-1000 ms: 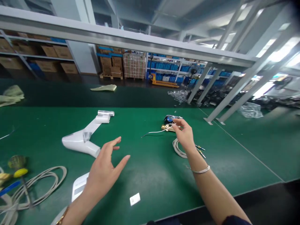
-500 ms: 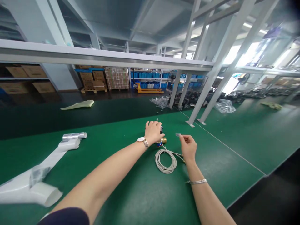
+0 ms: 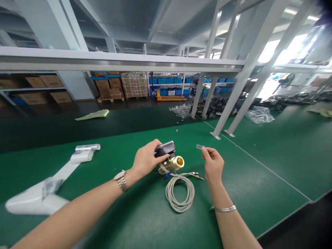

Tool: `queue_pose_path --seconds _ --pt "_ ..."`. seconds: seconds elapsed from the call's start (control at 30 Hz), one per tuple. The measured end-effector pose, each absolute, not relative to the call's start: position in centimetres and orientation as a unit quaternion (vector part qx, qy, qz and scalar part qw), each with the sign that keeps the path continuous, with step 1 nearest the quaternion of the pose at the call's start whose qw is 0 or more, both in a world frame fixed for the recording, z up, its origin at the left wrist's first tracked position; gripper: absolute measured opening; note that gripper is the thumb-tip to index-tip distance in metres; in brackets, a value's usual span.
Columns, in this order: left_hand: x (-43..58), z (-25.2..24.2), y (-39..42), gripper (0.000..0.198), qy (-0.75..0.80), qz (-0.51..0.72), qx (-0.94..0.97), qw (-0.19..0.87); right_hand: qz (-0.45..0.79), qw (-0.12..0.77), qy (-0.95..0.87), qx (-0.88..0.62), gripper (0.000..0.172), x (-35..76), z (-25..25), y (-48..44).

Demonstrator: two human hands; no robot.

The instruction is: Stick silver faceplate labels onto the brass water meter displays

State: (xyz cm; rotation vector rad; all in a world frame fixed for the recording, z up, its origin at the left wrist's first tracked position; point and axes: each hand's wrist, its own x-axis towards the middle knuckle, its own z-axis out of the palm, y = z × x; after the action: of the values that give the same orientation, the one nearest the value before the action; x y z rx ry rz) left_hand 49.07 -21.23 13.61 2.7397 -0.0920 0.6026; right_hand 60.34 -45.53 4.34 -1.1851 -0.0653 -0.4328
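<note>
Brass gleams on the short pipe fitting, its round open end turned toward the right; it sits near the middle of the view, close to the tabletop, though whether it touches the surface I cannot tell. A black housing tops it, and the left hand grips that housing from the left, fingers closed around it with the thumb along the near side. A blue piece shows just below the fitting.

Right in front lies a coil of pale grey cable, its tipped ends pointing right. Beyond those ends, the right hand is raised, thumb and forefinger pinching a small clear strip, apart from the fitting.

A watch circles the left wrist, and a silver bracelet the right. Farther left, a white wrapped length lies on the green surface. Toward the back are a pale yellow cloth, scattered clear pieces and, beyond the metal posts, a crumpled plastic bag.
</note>
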Motion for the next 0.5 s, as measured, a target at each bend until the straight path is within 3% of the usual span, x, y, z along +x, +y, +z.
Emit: queue_pose_path --seconds 0.17,0.37,0.5 --pt "38.8 11.4 -18.2 0.038 -0.013 0.235 0.901 0.365 -0.022 0.877 -0.054 -0.477 0.045 57.4 5.8 -43.8" --pt "33.3 8.3 -18.6 0.047 0.014 0.279 0.872 0.402 0.169 0.844 -0.115 -0.496 0.034 47.8 8.2 -39.2" --pt "32.9 8.1 -18.8 0.048 0.019 0.297 0.867 0.399 0.198 0.784 -0.182 -0.56 0.025 43.4 8.8 -37.2"
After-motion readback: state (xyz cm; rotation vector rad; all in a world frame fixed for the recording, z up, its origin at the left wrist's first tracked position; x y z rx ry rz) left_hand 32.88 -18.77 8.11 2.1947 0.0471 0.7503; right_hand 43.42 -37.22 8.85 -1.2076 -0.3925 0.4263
